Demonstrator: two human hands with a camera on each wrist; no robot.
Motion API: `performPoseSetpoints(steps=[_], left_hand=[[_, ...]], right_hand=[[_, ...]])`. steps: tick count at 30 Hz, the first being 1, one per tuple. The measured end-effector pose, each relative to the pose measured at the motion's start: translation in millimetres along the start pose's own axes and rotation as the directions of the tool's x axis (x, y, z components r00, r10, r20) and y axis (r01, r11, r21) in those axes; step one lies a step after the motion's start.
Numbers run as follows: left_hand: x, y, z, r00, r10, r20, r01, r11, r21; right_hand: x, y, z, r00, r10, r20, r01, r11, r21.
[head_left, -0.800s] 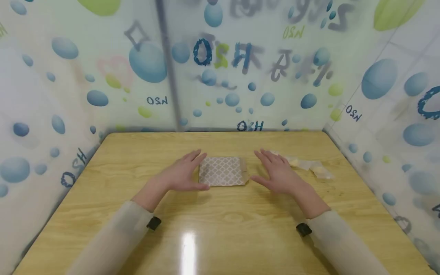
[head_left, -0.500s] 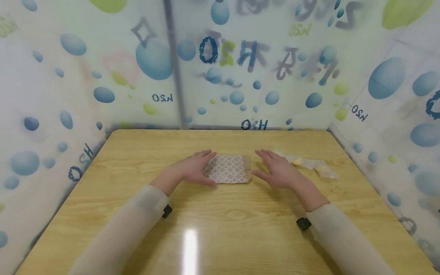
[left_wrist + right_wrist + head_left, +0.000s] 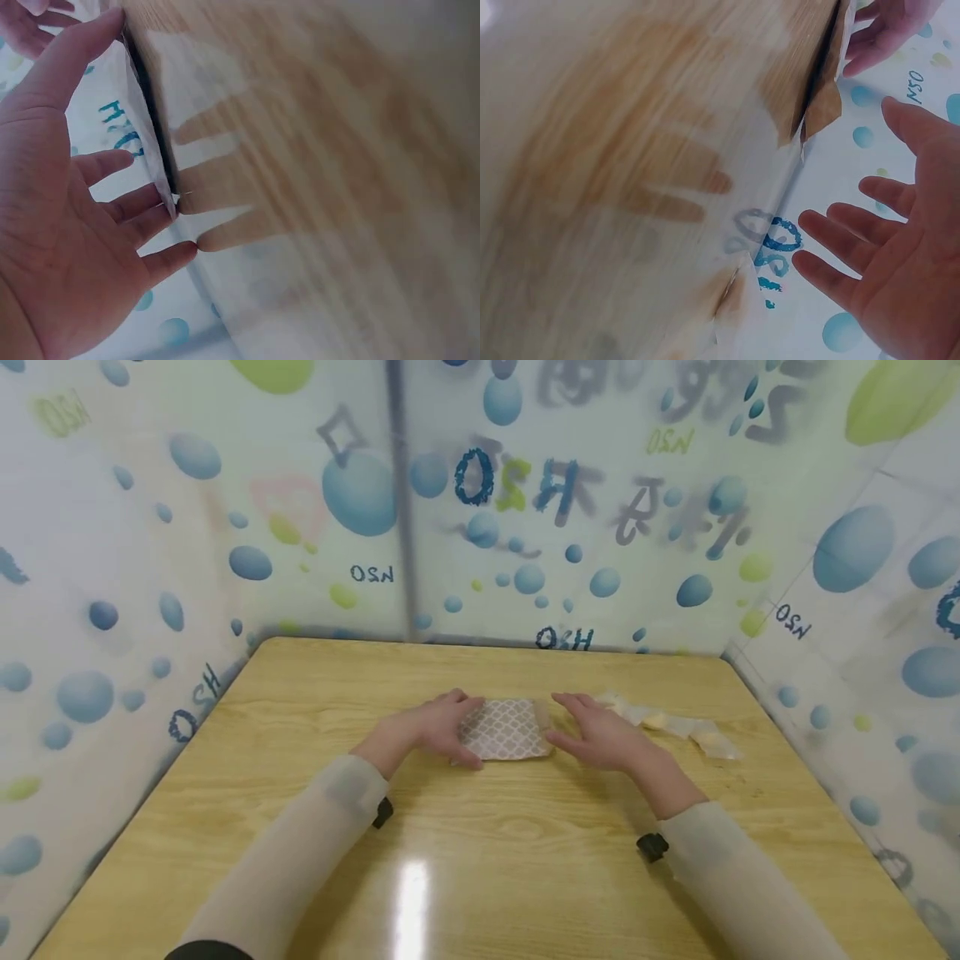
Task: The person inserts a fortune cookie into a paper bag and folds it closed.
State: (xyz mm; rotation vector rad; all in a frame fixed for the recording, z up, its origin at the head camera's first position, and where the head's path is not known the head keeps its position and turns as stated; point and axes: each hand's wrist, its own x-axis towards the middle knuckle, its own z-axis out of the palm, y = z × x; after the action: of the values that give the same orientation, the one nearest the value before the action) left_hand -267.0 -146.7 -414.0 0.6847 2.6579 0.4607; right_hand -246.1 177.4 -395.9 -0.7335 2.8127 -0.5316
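Observation:
A flat packet (image 3: 506, 729) with a white lattice on grey-beige lies on the wooden table, a brown flap at its right end. My left hand (image 3: 442, 727) is at its left end, thumb at the near edge and fingers spread toward the far edge. In the left wrist view, some fingertips of the left hand (image 3: 82, 232) appear to touch the packet's edge (image 3: 142, 97). Beside the flap is my right hand (image 3: 603, 735), fingers apart. The right wrist view has the right hand (image 3: 885, 255) holding nothing, a gap between it and the brown flap (image 3: 823, 109).
Behind and right of the right hand lies a strip of clear wrappers (image 3: 678, 727) with pale yellow contents. Patterned walls (image 3: 480, 585) enclose the table (image 3: 525, 843) at the back and sides. The glossy tabletop reflects light.
My left hand has moved right, onto the packet's left end. My right hand has come slightly closer to the flap. The head view has shifted a little; the packet stays on the table.

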Motion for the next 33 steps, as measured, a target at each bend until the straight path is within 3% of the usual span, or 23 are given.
performPoseSetpoints(steps=[6, 11, 13, 19, 26, 28, 33], left_hand=[[-8.2, 8.3, -0.7, 1.000, 0.009, -0.019, -0.009, 1.000, 0.011], [-17.5, 8.8, 0.1, 0.997, 0.005, -0.072, -0.006, 1.000, -0.022], [-20.6, 9.5, -0.1, 0.995, 0.011, -0.095, -0.014, 0.999, -0.036], [-26.8, 13.3, -3.5, 0.990, 0.034, -0.137, -0.044, 0.996, -0.074], [-28.2, 17.6, -4.0, 0.988, 0.061, -0.144, -0.082, 0.986, -0.146], [-27.7, 19.2, -3.3, 0.986, 0.088, -0.143, -0.109, 0.983, -0.147], [-25.9, 24.2, -2.7, 0.979, 0.133, -0.152, -0.151, 0.982, -0.113]], right_hand=[[-2.7, 0.6, 0.9, 1.000, 0.004, -0.005, -0.004, 1.000, 0.023], [-0.4, -0.2, 1.2, 1.000, -0.013, -0.009, 0.015, 0.979, 0.202], [1.5, -1.6, 1.0, 1.000, -0.020, -0.014, 0.024, 0.949, 0.313], [7.4, -11.4, -1.2, 0.999, 0.013, -0.038, 0.012, 0.812, 0.584], [11.5, -23.5, -1.0, 1.000, 0.016, 0.002, -0.013, 0.724, 0.690], [12.2, -25.9, 0.0, 1.000, 0.024, 0.007, -0.021, 0.693, 0.720], [11.9, -31.2, -0.4, 1.000, 0.028, -0.010, -0.011, 0.652, 0.758]])
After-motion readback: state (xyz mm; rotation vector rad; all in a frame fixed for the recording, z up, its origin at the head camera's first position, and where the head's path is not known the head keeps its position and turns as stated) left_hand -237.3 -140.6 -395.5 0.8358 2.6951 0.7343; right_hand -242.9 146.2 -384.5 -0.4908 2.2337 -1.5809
